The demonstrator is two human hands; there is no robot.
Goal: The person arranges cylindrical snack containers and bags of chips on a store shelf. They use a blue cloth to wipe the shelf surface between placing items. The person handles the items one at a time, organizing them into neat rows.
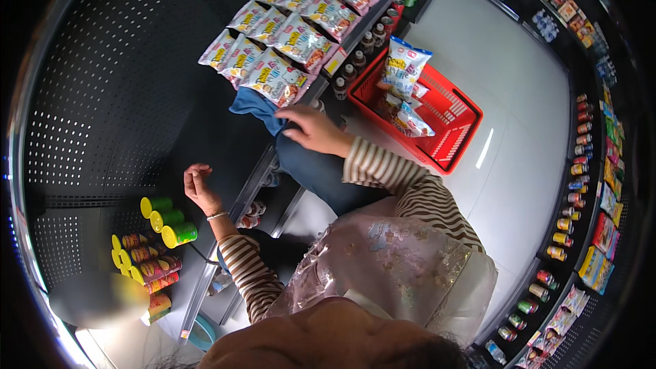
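Observation:
My right hand point(315, 128) pinches a blue cloth point(256, 106) between thumb and fingers at the front of a dark shelf point(225, 128). The cloth lies against the lowest pink-and-white snack bag point(279, 78) in a block of several similar bags. Over the bare part of that shelf is my left hand point(200, 189), its fingers loosely curled and nothing visible in it. A bracelet point(217, 215) circles the left wrist. My bent knee point(312, 164), in dark trousers, is just below the right hand.
A red shopping basket point(461, 138) holding several snack bags point(405, 69) stands on the pale floor at right. Dark bottles point(349, 72) line a lower shelf. Yellow-lidded canisters point(179, 234) are at lower left, near a blue basin point(202, 335). Another stocked shelf point(556, 230) curves along the right.

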